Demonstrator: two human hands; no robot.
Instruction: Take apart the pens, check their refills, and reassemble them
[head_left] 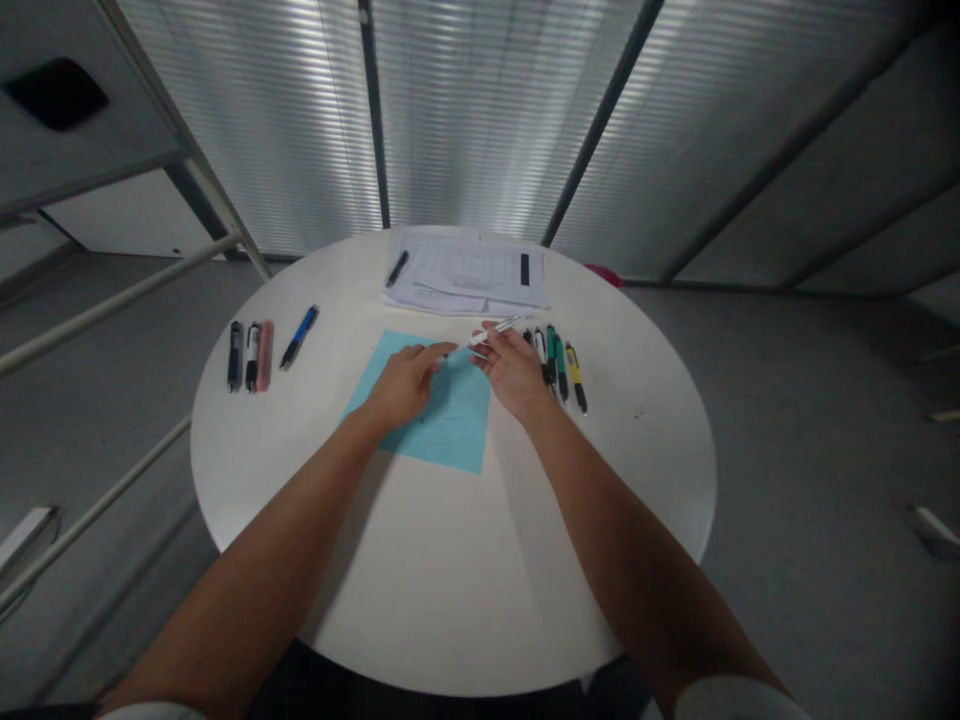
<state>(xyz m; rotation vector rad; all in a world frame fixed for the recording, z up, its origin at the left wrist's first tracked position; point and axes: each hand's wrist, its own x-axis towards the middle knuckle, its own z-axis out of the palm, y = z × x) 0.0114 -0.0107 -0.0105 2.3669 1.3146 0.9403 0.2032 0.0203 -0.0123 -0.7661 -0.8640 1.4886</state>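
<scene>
My right hand (515, 372) is closed around a white pen (495, 331), held slanting above the upper right edge of a light blue sheet of paper (442, 435). My left hand (406, 384) is over the left part of that sheet. Its index finger stretches toward the pen, with the thumb close beneath. A tiny dark piece shows by the left fingertips, too small to name. Just beyond my right wrist lies a row of several pens, among them a green pen (561, 368) and a yellow pen (576, 378).
A stack of printed papers (465, 275) lies at the round white table's (420, 570) far side, a black pen (398, 268) on top. Leftward are a blue pen (299, 338), two dark pens and a pink one (265, 356). White metal rails (120, 300) stand left of the table.
</scene>
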